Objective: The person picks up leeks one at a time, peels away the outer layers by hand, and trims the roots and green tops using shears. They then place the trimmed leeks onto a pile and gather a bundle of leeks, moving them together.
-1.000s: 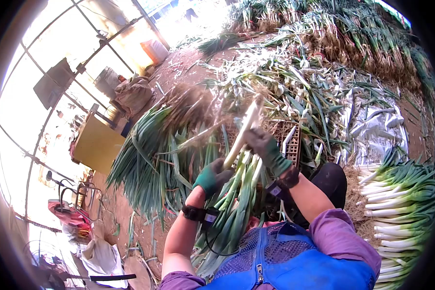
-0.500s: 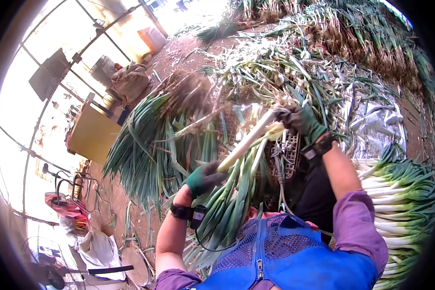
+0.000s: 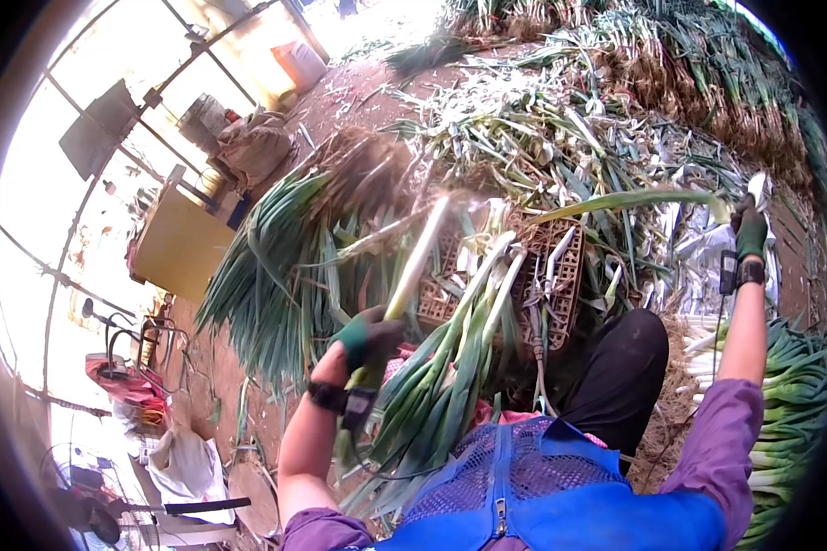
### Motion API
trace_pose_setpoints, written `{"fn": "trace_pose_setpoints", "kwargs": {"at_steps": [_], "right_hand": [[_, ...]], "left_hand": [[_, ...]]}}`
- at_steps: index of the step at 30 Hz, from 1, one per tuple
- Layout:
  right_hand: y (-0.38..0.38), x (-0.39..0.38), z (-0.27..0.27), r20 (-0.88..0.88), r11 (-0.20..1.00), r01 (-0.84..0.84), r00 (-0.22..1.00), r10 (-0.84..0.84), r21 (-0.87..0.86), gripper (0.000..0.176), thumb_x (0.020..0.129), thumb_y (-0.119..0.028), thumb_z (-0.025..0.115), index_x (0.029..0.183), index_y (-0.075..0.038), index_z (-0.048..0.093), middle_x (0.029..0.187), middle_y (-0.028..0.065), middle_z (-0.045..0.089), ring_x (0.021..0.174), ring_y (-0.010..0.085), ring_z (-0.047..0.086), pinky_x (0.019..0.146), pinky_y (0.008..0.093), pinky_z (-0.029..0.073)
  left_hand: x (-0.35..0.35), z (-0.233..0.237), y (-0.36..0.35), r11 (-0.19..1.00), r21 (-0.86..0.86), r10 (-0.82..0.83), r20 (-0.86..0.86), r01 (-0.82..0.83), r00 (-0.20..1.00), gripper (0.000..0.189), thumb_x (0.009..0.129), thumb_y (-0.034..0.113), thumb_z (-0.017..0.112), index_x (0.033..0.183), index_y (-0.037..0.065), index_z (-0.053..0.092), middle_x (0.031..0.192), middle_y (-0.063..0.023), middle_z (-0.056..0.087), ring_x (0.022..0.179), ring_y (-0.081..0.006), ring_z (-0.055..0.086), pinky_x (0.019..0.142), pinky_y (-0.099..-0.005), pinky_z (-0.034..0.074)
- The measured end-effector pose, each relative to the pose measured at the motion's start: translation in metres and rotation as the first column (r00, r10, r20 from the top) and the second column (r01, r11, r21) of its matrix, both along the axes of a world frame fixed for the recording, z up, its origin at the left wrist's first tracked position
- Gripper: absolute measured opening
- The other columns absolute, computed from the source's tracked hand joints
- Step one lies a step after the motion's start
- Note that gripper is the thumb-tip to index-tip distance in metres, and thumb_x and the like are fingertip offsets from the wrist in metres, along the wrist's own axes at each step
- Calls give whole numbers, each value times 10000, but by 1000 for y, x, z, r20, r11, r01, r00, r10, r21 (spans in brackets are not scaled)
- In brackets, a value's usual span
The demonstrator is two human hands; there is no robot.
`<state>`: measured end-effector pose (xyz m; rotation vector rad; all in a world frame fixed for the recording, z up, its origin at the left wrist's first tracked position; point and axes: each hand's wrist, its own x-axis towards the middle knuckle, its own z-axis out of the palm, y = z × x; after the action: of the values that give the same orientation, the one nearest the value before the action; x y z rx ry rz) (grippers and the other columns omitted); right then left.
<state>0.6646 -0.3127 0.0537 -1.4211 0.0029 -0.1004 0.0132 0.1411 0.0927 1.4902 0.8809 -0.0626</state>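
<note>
**A:** Entry one, the left hand?
**B:** Left hand (image 3: 363, 340), gloved, closed round one green onion (image 3: 418, 262). Its white shaft points to 12 o'clock, above the lap bundle (image 3: 459, 367).
**A:** The right hand?
**B:** Right hand (image 3: 752, 230), out at 3 o'clock, seemingly gripping the end of a stripped leaf (image 3: 634, 197) that arcs back over the crate (image 3: 560, 266).
**A:** Step in hand?
**B:** Peeling the outer skin, I'd judge. Next calls for dropping that strip clear of the cleaned pile (image 3: 790, 386) at 4 o'clock.
**A:** Changes?
**B:** Half a second ago the right hand was at the shaft's tip. Now it is well apart from it, and the shaft stands more upright.
</note>
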Motion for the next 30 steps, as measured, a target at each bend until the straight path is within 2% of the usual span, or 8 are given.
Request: {"fn": "trace_pose_setpoints", "kwargs": {"at_steps": [4,6,10,13,15,18,21,30], "right_hand": [[50,-73,-68,90,835,-142,971,223,-531,301,884,-304,605,637,-144,669,601,-22,574,520,87,482,466,262,356],[92,-110,-130,-210,874,-477,849,485,89,234,931,-202,526,796,-85,677,713,21,635,607,113,580,512,273,453],[169,-256,-104,-328,560,-828,530,782,-2,239,1016,-149,481,1121,29,601,856,123,689,662,219,716,521,266,583],[206,-309,-137,-519,453,-862,285,805,228,252,936,-308,635,1003,-69,596,861,96,694,719,222,687,590,379,554],[225,-339,-176,-271,-55,-783,148,951,-619,242,851,-228,695,1045,-105,620,807,91,678,710,259,675,603,391,539],[243,-381,-222,82,49,-314,-92,992,-948,331,898,-181,639,1199,-42,637,850,113,704,737,257,669,627,347,527],[269,-422,-312,105,213,-883,187,977,-418,232,922,-215,621,1063,-40,676,798,45,670,715,181,631,650,321,519],[260,-426,-187,-27,229,-940,229,973,255,200,908,-151,595,1049,-36,678,907,54,700,847,162,654,779,282,504]], "left_hand": [[72,-86,16,979,135,-120,-211,150,970,359,815,292,731,1029,13,657,804,-53,643,664,-140,594,583,-305,481],[97,-127,10,929,255,-182,-312,267,932,460,746,350,733,1042,3,677,876,-122,680,749,-203,637,664,-348,498],[133,-111,-26,765,403,-148,-649,502,746,605,691,375,715,1173,19,636,1137,-213,675,1032,-327,667,898,-406,515],[128,-121,-28,702,468,-161,-630,537,760,649,683,367,729,1236,50,602,1136,-204,680,1035,-322,675,881,-406,529],[124,-133,-30,706,485,-175,-586,516,791,663,683,356,729,1258,61,582,1124,-206,685,1029,-318,679,878,-401,531],[121,-154,-27,732,485,-174,-547,480,819,603,708,287,694,1254,66,565,1044,-208,691,935,-313,690,809,-400,539],[118,-146,-25,834,341,-239,-485,434,841,569,713,270,688,1232,67,573,903,-162,680,757,-272,671,688,-378,532],[92,-92,-11,975,182,-113,-79,126,990,467,792,206,723,1216,42,616,879,-45,660,743,-139,611,664,-286,505]]}}
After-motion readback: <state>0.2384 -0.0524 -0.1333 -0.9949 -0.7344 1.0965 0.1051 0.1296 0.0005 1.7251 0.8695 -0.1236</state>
